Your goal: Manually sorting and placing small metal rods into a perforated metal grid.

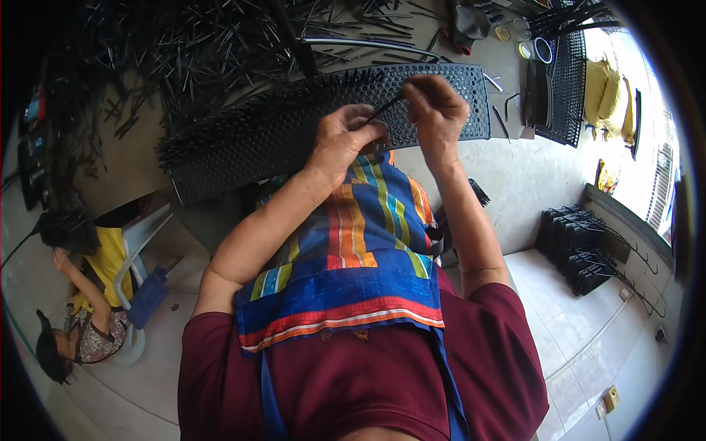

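A long black perforated panel lies across the table in front of me, and its left part bristles with black pins stuck upright in the holes. My left hand and my right hand meet over the panel's middle. Between them runs one thin black pin, slanted. The left fingers pinch its lower end and the right fingertips pinch its upper end, close to the panel's holes. A striped, many-coloured apron covers my lap below the hands.
A big heap of loose black pins covers the table beyond the panel. More black perforated panels stand at the right, near tape rolls. Stacked black parts sit on the tiled floor. Another person in yellow sits beside a white chair at lower left.
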Demonstrator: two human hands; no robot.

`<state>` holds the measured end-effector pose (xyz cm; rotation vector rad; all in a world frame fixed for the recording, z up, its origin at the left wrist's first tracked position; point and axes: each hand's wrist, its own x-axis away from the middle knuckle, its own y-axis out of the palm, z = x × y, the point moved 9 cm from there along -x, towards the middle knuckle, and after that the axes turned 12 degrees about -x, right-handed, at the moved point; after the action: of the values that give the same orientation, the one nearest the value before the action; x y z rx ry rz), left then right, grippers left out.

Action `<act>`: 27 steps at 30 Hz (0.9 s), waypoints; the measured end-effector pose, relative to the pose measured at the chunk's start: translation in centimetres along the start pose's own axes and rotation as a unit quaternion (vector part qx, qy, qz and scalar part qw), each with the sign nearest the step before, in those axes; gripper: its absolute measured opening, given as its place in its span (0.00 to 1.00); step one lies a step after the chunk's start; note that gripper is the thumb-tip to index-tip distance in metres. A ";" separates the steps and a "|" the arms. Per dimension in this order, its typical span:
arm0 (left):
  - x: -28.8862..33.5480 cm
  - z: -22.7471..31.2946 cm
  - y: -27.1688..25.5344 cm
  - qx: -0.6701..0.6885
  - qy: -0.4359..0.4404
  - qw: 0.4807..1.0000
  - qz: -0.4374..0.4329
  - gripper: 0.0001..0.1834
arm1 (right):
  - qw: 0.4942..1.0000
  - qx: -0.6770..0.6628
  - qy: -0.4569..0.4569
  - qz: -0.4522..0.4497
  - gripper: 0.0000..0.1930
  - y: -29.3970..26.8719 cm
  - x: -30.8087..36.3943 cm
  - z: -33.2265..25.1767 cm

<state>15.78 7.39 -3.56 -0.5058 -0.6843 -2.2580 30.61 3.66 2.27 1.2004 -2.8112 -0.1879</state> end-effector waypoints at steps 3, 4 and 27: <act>-0.4 -0.7 -1.1 0.031 -0.054 0.998 -0.008 0.13 | 0.990 0.048 -0.131 0.032 0.03 -1.7 -2.1 -1.6; -0.4 -0.9 -1.1 0.030 -0.054 0.998 -0.007 0.13 | 0.976 0.106 -0.188 0.023 0.04 -1.5 -2.5 -2.3; 0.4 -0.1 -1.0 -0.010 0.007 0.998 -0.065 0.10 | 0.855 0.439 -0.235 -0.144 0.21 3.8 -0.5 -1.1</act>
<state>14.80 7.69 -3.77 -0.4680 -0.7057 -2.3903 28.44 6.52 3.90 1.9573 -3.1843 1.0505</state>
